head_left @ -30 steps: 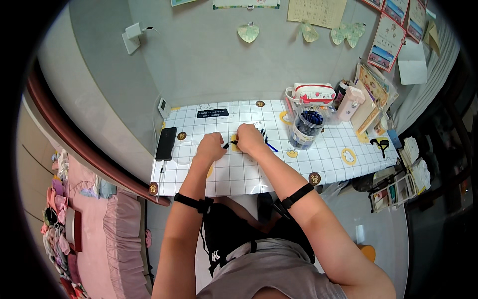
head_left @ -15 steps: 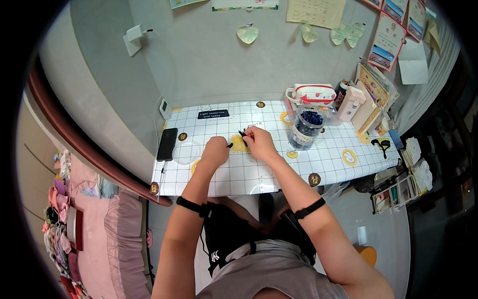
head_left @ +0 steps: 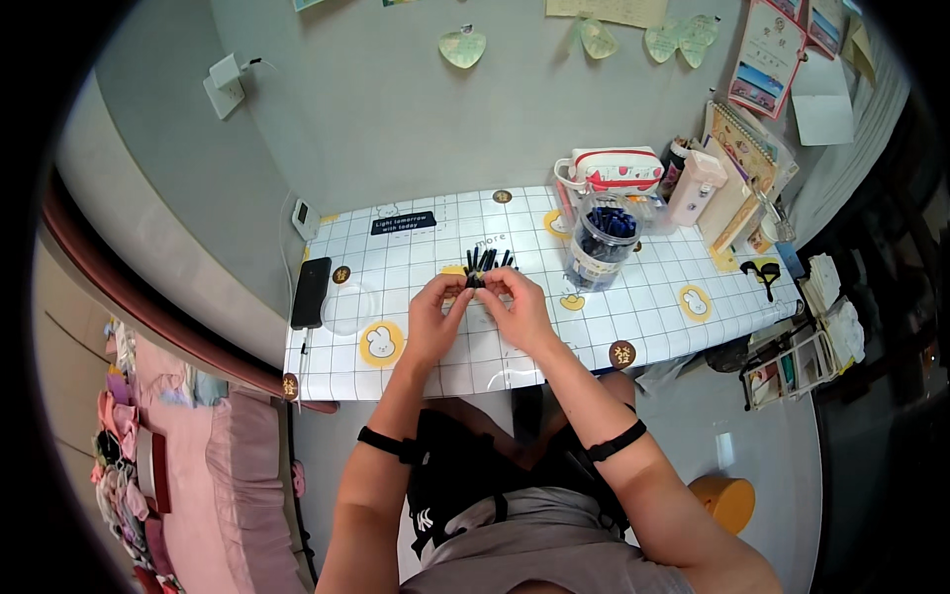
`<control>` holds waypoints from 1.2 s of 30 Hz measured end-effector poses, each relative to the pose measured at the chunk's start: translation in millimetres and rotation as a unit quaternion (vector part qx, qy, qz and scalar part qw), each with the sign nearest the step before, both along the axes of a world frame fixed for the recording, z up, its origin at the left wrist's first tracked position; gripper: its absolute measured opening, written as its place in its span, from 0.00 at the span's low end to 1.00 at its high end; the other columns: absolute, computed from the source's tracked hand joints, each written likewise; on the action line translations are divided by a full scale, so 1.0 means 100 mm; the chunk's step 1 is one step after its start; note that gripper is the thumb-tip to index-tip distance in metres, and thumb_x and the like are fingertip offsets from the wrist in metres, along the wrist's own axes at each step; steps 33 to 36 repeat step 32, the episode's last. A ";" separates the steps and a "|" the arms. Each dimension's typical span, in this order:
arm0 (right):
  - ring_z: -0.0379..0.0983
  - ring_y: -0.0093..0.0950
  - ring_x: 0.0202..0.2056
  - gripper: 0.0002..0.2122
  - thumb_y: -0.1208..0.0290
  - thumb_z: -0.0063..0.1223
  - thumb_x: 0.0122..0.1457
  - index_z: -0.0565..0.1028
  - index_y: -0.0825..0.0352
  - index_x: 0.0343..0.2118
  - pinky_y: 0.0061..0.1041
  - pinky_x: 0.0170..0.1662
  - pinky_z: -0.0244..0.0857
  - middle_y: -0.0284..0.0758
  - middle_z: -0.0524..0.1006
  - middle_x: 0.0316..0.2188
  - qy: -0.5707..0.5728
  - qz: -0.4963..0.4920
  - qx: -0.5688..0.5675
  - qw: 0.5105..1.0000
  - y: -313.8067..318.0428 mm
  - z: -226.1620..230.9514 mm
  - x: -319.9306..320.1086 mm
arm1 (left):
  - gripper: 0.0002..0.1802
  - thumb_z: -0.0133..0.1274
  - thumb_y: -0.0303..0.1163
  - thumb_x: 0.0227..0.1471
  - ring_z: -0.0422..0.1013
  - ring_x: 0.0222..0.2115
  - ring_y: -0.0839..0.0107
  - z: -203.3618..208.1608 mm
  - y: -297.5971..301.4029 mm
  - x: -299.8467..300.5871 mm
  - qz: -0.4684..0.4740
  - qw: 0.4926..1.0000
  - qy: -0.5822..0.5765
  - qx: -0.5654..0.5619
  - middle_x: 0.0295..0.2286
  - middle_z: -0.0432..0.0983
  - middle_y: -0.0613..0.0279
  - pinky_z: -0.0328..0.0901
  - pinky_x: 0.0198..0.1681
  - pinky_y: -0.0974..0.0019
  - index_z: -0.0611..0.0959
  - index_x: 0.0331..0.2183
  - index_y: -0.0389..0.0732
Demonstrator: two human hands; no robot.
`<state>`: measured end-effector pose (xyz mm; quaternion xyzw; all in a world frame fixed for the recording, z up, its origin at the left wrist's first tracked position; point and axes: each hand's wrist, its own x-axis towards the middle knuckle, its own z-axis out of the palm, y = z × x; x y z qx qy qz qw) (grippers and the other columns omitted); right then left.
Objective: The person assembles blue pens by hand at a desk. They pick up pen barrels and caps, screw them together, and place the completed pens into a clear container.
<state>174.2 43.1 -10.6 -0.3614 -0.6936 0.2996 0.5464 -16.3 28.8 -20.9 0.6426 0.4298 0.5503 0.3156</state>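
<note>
My left hand (head_left: 435, 314) and my right hand (head_left: 520, 309) meet over the middle of the desk, fingers closed around the lower end of a bundle of short, thin black sticks (head_left: 485, 260). The upper ends of the sticks fan out above my fingertips. Whether they are pen refills or ink cartridges is too small to tell. To the right of my right hand stands a clear plastic jar (head_left: 596, 271) full of similar dark blue and black sticks. A clear round lid (head_left: 351, 310) lies flat to the left of my left hand.
A black phone (head_left: 311, 293) with a cable lies at the desk's left edge, near a small white device (head_left: 305, 219). Behind the jar sit a white and red pencil case (head_left: 618, 170), a pink box (head_left: 697, 188) and upright notebooks (head_left: 742, 148). Black scissors-like tool (head_left: 764, 275) rests far right.
Both hands have come together, closing on a bundle of several black sticks; before, they were apart, with dark sticks at their fingers. The view has shifted slightly.
</note>
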 end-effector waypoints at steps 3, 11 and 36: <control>0.84 0.33 0.37 0.09 0.77 0.66 0.67 0.81 0.70 0.48 0.30 0.44 0.78 0.40 0.85 0.38 -0.011 -0.002 -0.001 1.000 -0.01 0.02 -0.03 | 0.11 0.64 0.19 0.66 0.81 0.43 0.74 0.04 -0.03 0.00 0.022 0.999 0.032 0.010 0.42 0.86 0.60 0.75 0.53 0.68 0.85 0.49 0.32; 0.85 0.35 0.37 0.09 0.80 0.66 0.64 0.81 0.70 0.47 0.30 0.41 0.78 0.40 0.84 0.37 -0.028 -0.011 0.031 0.999 -0.01 0.04 -0.02 | 0.14 0.67 0.20 0.62 0.86 0.40 0.70 0.16 -0.11 0.07 0.066 0.995 0.073 0.023 0.38 0.90 0.55 0.77 0.49 0.67 0.87 0.50 0.33; 0.89 0.34 0.42 0.11 0.81 0.68 0.63 0.83 0.70 0.48 0.29 0.46 0.82 0.42 0.88 0.41 -0.035 -0.019 -0.044 0.998 -0.05 0.02 -0.02 | 0.13 0.68 0.20 0.61 0.88 0.41 0.64 0.17 -0.14 0.06 0.069 0.994 0.085 0.021 0.42 0.90 0.53 0.80 0.45 0.68 0.91 0.48 0.35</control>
